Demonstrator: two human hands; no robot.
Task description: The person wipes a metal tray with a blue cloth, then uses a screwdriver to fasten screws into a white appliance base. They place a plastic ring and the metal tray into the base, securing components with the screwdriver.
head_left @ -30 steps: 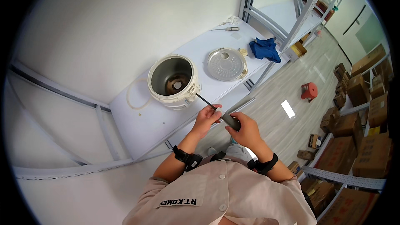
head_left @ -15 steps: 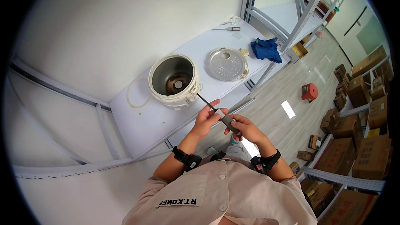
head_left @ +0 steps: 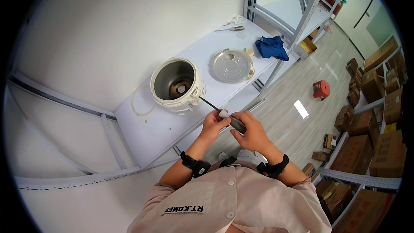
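Note:
A screwdriver with a dark shaft and a grey handle slants between my hands, its tip at the right side of a white rice cooker body. My left hand pinches it at the pale collar where shaft meets handle. Wrapped round the handle is my right hand. The cooker stands on the table without its lid; its grey inside has a brown-stained base with a round pale centre. Whether the tip sits in a screw is too small to tell.
On the white table lie a round metal lid plate, a pale ring, a blue cloth and another screwdriver. Shelf posts rise at the far right. A red stool stands on the floor; boxes fill shelves at right.
My right hand has turned over the screwdriver handle, its back now facing up. My left hand keeps its pinch. The view has shifted slightly, and the tip stays by the cooker's side.

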